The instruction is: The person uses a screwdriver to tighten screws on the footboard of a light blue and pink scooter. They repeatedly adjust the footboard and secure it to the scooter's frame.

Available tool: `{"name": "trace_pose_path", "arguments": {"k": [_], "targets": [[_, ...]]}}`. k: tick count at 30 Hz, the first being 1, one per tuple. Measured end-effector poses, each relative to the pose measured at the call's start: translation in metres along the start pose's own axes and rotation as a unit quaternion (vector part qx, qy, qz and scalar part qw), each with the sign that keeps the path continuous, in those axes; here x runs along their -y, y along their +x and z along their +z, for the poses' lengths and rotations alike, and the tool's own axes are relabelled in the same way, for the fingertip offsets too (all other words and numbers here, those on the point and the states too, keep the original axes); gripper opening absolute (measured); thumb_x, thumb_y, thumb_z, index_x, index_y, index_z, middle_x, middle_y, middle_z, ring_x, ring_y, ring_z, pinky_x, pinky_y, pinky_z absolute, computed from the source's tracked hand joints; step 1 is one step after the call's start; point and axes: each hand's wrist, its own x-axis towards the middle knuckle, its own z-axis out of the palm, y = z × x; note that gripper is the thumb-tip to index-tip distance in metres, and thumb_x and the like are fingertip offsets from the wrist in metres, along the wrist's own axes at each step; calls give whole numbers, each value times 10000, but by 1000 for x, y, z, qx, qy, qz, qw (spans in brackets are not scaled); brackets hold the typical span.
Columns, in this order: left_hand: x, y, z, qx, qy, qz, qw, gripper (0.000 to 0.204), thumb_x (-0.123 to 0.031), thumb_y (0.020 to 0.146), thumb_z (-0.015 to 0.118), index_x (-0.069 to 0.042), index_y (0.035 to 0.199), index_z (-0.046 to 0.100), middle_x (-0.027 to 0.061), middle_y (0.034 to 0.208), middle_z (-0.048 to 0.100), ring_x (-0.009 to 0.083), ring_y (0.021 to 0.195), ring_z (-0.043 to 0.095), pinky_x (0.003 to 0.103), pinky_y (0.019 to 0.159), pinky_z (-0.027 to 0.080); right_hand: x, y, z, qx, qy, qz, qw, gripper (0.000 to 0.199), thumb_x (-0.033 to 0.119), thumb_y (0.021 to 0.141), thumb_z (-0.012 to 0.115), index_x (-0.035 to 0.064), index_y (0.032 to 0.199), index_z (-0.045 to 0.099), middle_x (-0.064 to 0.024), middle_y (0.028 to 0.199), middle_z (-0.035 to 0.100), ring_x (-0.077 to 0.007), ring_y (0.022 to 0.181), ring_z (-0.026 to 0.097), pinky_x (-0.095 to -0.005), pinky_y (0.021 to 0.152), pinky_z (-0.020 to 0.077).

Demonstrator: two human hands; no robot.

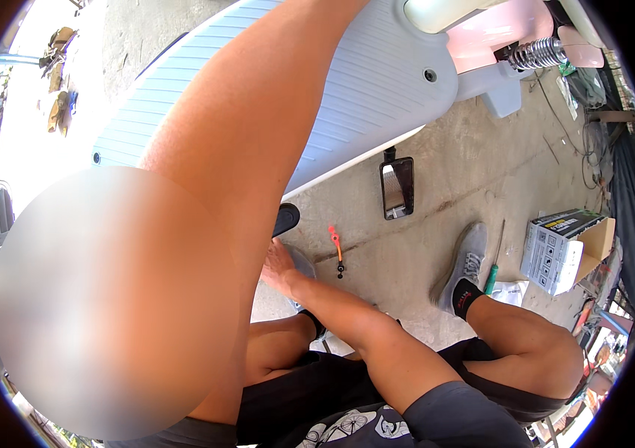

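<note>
Fingers of the right hand (280,267) rest spread and loose beside a black handle (285,218) on the concrete floor (437,179). The left hand is hidden; its grip cannot be told. An orange tool (337,246) lies near.

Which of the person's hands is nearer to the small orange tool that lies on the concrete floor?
The right hand: it hangs low, just left of the orange tool, not touching it. The left arm reaches up across the white scooter panel; its hand is out of view.

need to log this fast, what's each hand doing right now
Left hand: out of view; only the left arm shows, reaching up across the white scooter panel.
Right hand: low by the black pedal-like part; its grip cannot be told.
</note>
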Motion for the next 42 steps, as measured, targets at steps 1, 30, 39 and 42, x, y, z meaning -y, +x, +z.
{"name": "trace_pose_path", "arguments": {"k": [1, 30, 39, 42], "targets": [[-5, -1, -2, 4, 0, -2, 1000, 360, -239, 950, 506, -60, 1078, 791, 199, 1147, 746, 340, 1118, 710, 439, 954, 551, -1, 1, 15, -18, 3, -5, 1000, 223, 209, 953, 546, 109, 957, 745, -90, 967, 660, -245, 1005, 602, -416, 867, 412], [-25, -18, -3, 38, -62, -85, 994, 324, -219, 908, 520, -90, 973, 810, 167, 1036, 772, 343, 1009, 734, 436, 874, 559, -153, 100, -442, -503, 372, 48, 779, 127, 103, 952, 614, -5, 905, 564, -41, 775, 593, -133, 685, 537, -304, 635, 467], [-11, -20, -3, 26, -59, -54, 996, 327, -214, 903, 514, -62, 1012, 782, 190, 1065, 759, 369, 1026, 721, 464, 900, 553, -154, 118, -420, -538, 253, 78, 801, 137, 111, 982, 595, -11, 956, 537, -134, 805, 619, -253, 726, 597, -395, 704, 505], [0, -19, -13, 66, -60, -10, 996, 383, -263, 962, 468, -50, 1084, 762, 207, 1138, 739, 387, 1092, 696, 484, 939, 536, -157, 117, -421, -536, 217, 87, 811, 133, 103, 981, 587, -22, 969, 543, -171, 845, 628, -313, 738, 613, -423, 712, 504]]}}
